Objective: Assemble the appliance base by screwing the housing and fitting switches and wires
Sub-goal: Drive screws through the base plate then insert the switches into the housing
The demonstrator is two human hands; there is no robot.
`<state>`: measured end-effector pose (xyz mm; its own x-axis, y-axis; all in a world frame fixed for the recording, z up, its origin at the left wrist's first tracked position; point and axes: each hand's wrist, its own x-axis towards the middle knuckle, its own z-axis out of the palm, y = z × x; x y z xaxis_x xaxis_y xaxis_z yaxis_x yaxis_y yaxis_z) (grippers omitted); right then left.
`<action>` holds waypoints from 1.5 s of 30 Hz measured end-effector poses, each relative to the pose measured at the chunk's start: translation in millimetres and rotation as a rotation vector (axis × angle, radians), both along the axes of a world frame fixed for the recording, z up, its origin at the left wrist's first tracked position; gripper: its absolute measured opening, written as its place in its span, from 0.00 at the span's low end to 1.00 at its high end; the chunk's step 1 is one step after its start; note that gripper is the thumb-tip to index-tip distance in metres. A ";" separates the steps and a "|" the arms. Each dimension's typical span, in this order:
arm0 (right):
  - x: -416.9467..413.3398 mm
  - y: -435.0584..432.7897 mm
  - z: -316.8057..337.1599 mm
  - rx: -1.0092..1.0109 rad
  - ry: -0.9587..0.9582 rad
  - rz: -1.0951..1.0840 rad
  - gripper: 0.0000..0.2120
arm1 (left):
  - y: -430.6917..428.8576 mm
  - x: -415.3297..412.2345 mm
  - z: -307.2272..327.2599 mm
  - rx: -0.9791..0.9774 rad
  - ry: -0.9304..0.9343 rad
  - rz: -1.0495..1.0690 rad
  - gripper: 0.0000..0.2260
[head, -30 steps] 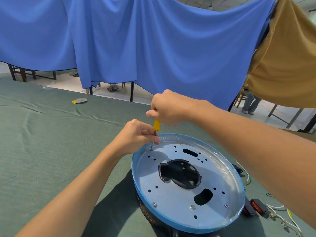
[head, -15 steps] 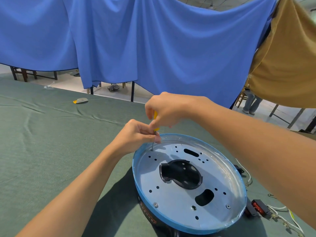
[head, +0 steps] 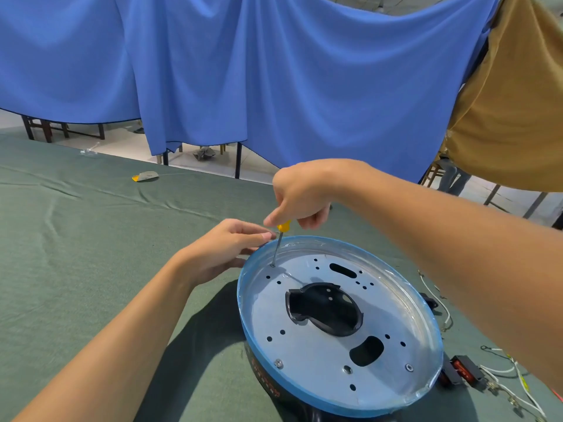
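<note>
Cloth (head: 274,86) in blue is hanging across the whole back of the scene, with a tan sheet (head: 511,111) hanging beside it at the right. Below them a green-covered worktop (head: 76,254) is stretching toward the viewer, its cover wrinkling in long folds.

The appliance base (head: 307,351) is sitting on the worktop at the near right. It is a round black housing carrying a blue rim (head: 242,315) and a grey metal plate pierced with small holes and two larger slots. A black moulded part (head: 332,315) is showing through the plate's central opening. Orange-red lettering (head: 269,385) is running along the black side wall under the rim, too small and slanted to read.

The right hand (head: 300,197) is reaching in from the right and curling its fingers round the yellow handle of a screwdriver (head: 283,226). The tool is standing nearly upright, leaning a little, with its tip resting in a hole at the plate's far left edge. The left hand (head: 224,249) is lying against the outside of the rim, its fingers stretched out and gripping nothing, fingertips just beside the shaft.

Right of the base, a black switch (head: 461,371) with a red rocker is lying on the worktop, with white wires (head: 499,370) trailing near it. Two screws (head: 278,363) are sitting in the plate's near edge. Far off on the worktop a small grey and yellow object (head: 145,176) is lying.
</note>
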<state>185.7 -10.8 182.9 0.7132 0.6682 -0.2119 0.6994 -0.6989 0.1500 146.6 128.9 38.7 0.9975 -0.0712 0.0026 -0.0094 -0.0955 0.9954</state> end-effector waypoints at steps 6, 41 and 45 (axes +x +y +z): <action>-5.5 0.9 -1.2 0.016 -0.165 0.097 0.18 | -7.0 -2.2 -3.7 0.039 0.142 0.006 0.21; -1.0 -0.6 0.0 -0.020 -0.118 0.036 0.21 | -7.5 -0.1 -2.2 0.147 0.110 -0.019 0.17; -2.6 2.5 -3.8 0.048 -0.154 0.183 0.14 | -8.9 -1.3 0.5 0.166 0.105 -0.023 0.17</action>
